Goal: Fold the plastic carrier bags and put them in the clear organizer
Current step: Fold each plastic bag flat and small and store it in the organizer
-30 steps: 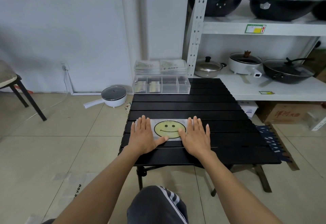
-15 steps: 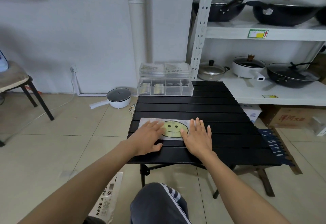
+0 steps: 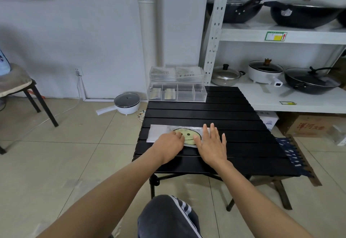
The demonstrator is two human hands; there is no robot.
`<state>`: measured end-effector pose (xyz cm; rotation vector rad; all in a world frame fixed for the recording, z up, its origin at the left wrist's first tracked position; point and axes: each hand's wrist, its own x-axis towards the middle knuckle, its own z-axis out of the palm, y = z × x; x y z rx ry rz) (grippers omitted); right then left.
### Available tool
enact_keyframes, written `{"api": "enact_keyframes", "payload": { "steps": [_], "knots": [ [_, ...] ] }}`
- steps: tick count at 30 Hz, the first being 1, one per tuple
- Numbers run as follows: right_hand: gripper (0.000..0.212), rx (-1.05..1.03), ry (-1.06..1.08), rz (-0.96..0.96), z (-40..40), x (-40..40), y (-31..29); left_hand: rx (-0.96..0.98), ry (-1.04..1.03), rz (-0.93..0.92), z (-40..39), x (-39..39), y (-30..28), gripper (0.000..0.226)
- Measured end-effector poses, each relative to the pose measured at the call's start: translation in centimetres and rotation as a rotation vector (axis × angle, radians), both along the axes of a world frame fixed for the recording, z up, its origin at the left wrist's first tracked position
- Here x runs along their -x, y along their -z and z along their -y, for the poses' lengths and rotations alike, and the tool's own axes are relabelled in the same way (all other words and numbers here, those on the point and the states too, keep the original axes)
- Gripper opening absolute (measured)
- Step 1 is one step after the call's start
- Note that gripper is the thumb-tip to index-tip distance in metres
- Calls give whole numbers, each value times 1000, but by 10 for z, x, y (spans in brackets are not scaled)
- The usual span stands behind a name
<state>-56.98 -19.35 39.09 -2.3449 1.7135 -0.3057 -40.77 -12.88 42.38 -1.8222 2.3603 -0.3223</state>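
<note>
1. A plastic bag [image 3: 164, 133] with a yellow smiley face lies flat on the black desk [image 3: 206, 114], in the middle of the frame. It is already a long, thin strip that runs from left to right.

2. The right hand [image 3: 212, 145] lies flat on the right part of the bag. Its grip is open, with the fingers straight and spread. I think it presses down so the bag cannot slide.

3. The left hand [image 3: 168, 144] rests on the bag just left of the smiley face. Its fingers look a bit bent, with the tips on the plastic. It holds nothing that I can see, so its grip looks open too. I think it is smoothing the bag or getting set to fold it.

4. The left end of the bag is bare and sticks out past the left hand. That end may be the part to fold over next.

5. The clear organizer [image 3: 177, 93] stands at the far edge of the desk, above the hands in the frame and well apart from them. It has four small boxes in a row. The two on the left hold folded bags. The two on the right look empty, so there is room for this one.

6. A clear stack with more bags [image 3: 176, 73] sits on top of the organizer.

7. The desk is made of black slats. The floor has pale tiles.

8. A white shelf [image 3: 280, 35] on the right of the frame holds pots and pans. A small white pot [image 3: 127, 103] sits on the floor at the left of the desk. A chair [image 3: 18, 86] stands at the left edge of the frame.
</note>
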Motion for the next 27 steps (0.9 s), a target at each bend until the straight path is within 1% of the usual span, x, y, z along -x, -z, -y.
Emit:
{"api": "enact_keyframes", "payload": {
  "steps": [1, 3, 5, 7, 10, 12, 14, 16, 19, 21, 22, 23, 25, 27],
  "knots": [
    [71, 34, -5, 47, -2, 2, -2, 11, -16, -35, -1, -2, 2, 37],
    [71, 184, -67, 126, -9, 7, -6, 22, -48, -104, -3, -5, 3, 33],
    [66, 320, -211, 160, -18, 13, -8, 36, -72, -163, -4, -7, 1, 30],
    [52, 374, -337, 132, -25, 15, -7, 53, -81, -210, -7, -7, -2, 30],
    [32, 405, -370, 140, -28, 15, -10, 74, -47, -222, -15, -6, 0, 31],
    [26, 354, -394, 116, -25, 14, -14, 80, -35, -263, -22, -8, 4, 28],
    [26, 291, -434, 69, -22, 15, -18, 76, -49, -321, -25, -14, 9, 25],
    [26, 242, -452, 66, -18, 17, -22, 95, -88, -372, -26, -23, 12, 23],
    [20, 170, -434, 62, -12, 19, -29, 142, -202, -423, -29, -37, 9, 20],
    [14, 139, -392, 22, -5, 23, -33, 151, -283, -506, -30, -46, 6, 20],
    [14, 113, -366, 23, -1, 25, -35, 143, -328, -565, -29, -51, 4, 21],
    [16, 65, -336, 54, 3, 28, -35, 127, -375, -635, -28, -56, 2, 21],
    [17, -62, -276, 190, 9, 33, -37, 81, -469, -784, -23, -65, -1, 20],
    [8, -144, -218, 306, 14, 36, -37, 41, -522, -892, -18, -72, -3, 20]
  ]
}}
